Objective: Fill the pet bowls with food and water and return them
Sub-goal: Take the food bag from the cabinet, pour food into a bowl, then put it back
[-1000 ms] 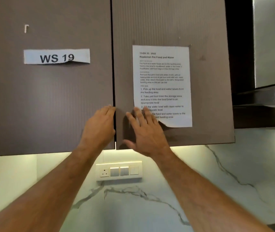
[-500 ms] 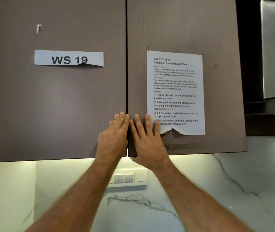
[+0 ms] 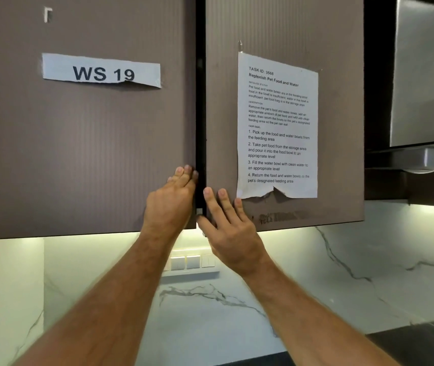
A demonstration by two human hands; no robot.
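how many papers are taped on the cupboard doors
2. The WS 19 label is on the left door; the task sheet is on the right door, its bottom edge torn. None seems hidden.

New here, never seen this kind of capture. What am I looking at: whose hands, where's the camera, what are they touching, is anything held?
There is no robot. A person wears a wide-angle camera on the head, and it looks forward at their two bare arms, so there is only this one view.

They face two brown wall cupboard doors. The left door carries a strip reading "WS 19". The right door carries a task sheet listing the steps for refilling pet food and water.

The left hand has its fingertips at the inner edge of the left door. The right hand lies with straight fingers on the right door, thumb at its inner edge. A dark gap shows between the doors, so they look to be opening.

Neither hand holds an object. No bowls or food are in view. Below are a marble-look wall and a switch plate.
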